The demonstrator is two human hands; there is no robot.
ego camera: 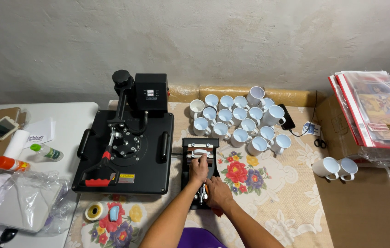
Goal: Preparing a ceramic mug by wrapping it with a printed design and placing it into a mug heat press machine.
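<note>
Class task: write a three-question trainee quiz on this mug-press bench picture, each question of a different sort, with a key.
1. True or false: the left hand rests on the mug in the small mug press.
2. Where is the right hand? A) on the tape roll B) at the small press's near end C) on the scissors
3. Fill in: two mugs stand apart on the ____ sheet.

Key: 1 true; 2 B; 3 cardboard.

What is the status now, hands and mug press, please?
Left hand on white mug in mug press. Right hand gripping press lever. Nothing blocking; spare mugs stand behind.
</note>
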